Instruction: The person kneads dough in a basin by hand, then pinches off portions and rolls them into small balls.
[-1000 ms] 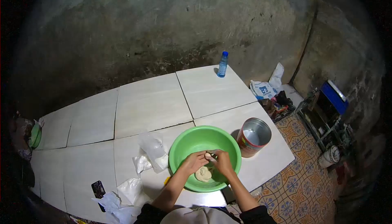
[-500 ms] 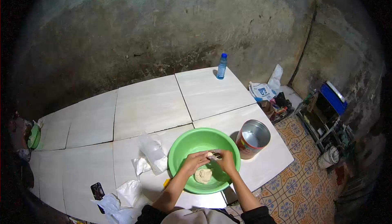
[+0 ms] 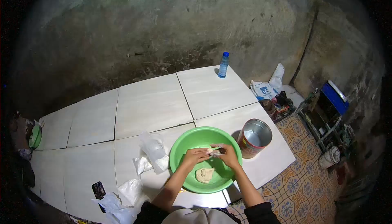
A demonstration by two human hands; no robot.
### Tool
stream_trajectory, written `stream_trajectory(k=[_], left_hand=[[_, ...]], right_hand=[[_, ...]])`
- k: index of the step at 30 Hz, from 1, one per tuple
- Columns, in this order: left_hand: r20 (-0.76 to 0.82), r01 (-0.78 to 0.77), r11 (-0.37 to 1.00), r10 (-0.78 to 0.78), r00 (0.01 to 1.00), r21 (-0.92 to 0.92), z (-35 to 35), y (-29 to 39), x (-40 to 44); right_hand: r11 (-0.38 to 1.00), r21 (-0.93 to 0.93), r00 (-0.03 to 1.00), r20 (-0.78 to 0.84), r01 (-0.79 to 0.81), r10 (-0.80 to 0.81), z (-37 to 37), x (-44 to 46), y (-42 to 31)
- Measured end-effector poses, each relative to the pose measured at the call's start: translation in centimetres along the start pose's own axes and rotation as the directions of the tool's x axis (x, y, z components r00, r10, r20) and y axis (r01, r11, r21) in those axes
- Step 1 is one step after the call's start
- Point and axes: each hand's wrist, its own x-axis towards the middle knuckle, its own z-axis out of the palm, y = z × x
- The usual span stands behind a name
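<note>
Over the green basin [image 3: 179,179], my left hand [image 3: 195,157] and my right hand [image 3: 228,155] meet fingertip to fingertip. A small pale piece of dough [image 3: 210,151] is pinched between them. Whitish dough residue coats the fingers of my right hand. Below, a larger lump of dough [image 3: 204,175] rests on the basin's floor, apart from both hands.
A tall open tin [image 3: 248,150] stands right of the basin. On the left are plastic bags of white contents [image 3: 153,152], crumpled bags [image 3: 122,201] and a phone [image 3: 98,192]. A water bottle [image 3: 223,65] stands at the tiled table's [image 3: 153,105] far corner.
My hands have shifted slightly within the basin, still together around the small dough piece. The larger lump's outline looks a little different. The whole view has moved slightly.
</note>
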Motion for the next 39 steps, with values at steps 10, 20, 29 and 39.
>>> stream_trajectory(k=[10,20,29,39], left_hand=[[-0.145,0.066,0.994,-0.053,0.988,0.086,-0.6,-0.5,2.4],[-0.168,0.171,0.977,-0.149,0.975,0.127,-1.1,-0.3,1.0],[-0.165,0.14,0.97,-0.108,0.98,0.201,-1.5,-0.1,0.7],[0.121,-0.056,0.564,-0.079,0.989,0.824,-2.8,-1.2,-0.5]], right_hand=[[0.835,-0.548,0.998,0.06,0.049,-0.02,0.4,3.3,-0.8],[0.491,-0.83,0.965,0.225,0.264,-0.138,2.6,5.9,3.5],[0.488,-0.829,0.962,0.227,0.272,-0.15,2.0,6.1,5.1],[0.525,-0.833,0.985,0.156,0.174,-0.079,0.4,4.9,-0.6]])
